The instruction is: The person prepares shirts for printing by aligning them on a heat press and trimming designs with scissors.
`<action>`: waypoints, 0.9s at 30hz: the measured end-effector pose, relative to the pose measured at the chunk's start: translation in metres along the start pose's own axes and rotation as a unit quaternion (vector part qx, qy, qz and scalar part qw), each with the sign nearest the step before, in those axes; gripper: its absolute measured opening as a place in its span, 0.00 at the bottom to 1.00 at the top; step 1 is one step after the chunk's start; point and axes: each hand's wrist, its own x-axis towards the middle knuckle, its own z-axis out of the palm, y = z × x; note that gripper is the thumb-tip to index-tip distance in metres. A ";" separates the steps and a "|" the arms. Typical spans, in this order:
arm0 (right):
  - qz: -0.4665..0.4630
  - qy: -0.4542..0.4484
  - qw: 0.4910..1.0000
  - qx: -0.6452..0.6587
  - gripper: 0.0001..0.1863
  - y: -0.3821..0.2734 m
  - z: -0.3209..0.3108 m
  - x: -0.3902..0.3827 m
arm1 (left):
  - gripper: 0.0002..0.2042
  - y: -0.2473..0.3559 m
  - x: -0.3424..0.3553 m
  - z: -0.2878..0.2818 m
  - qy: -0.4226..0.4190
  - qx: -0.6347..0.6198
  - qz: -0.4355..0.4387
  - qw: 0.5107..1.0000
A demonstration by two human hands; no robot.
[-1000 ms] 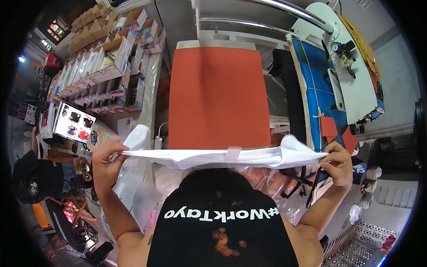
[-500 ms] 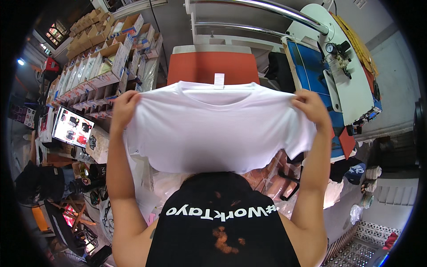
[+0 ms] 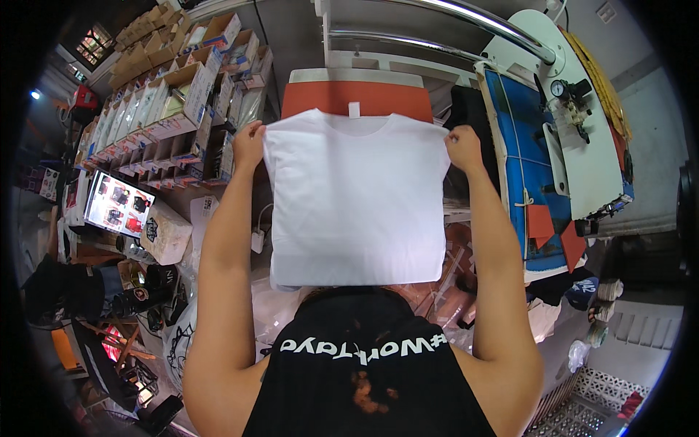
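Nearest the camera, the person's black sleeveless top point(image 3: 364, 379) is filling the lower middle of the view, white lettering across it. Both bare forearms are reaching up and away from it.

Left hand point(image 3: 249, 144) is gripping the left shoulder corner of a white T-shirt point(image 3: 357, 200) — fingers clenched over the fabric edge. Right hand point(image 3: 463, 147) is doing the same at the right shoulder corner, fingers curled tight on the cloth. The shirt is hanging stretched flat between the two sets of fingers, neck tag at the top middle, hem reaching down to just above the black top.

Just beyond the fingers, the orange platen point(image 3: 355, 96) of a heat press is showing above the shirt's collar; the shirt is covering most of it. Whether the cloth is touching the platen — cannot tell.

Outward of the left fingers, cardboard boxes point(image 3: 182, 109) are standing in rows on shelving, and lower down a lit screen point(image 3: 118, 204) is facing up. Outward of the right fingers, a blue-and-white machine point(image 3: 561, 138) with a pressure gauge point(image 3: 559, 89) is standing beside the press. Farther off, a curved metal bar point(image 3: 473, 25) is running across the top.
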 end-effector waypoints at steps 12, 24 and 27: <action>0.469 -0.141 0.509 0.708 0.04 -0.015 -0.035 -0.259 | 0.19 0.003 -0.236 -0.074 -0.176 -0.472 -0.477 0.720; 0.416 -0.157 0.587 0.677 0.08 0.009 -0.099 -0.321 | 0.11 -0.035 -0.226 -0.129 -0.159 -0.420 -0.357 0.819; 0.438 -0.142 0.554 0.693 0.08 -0.011 -0.101 -0.333 | 0.11 -0.048 -0.247 -0.147 -0.188 -0.402 -0.375 0.814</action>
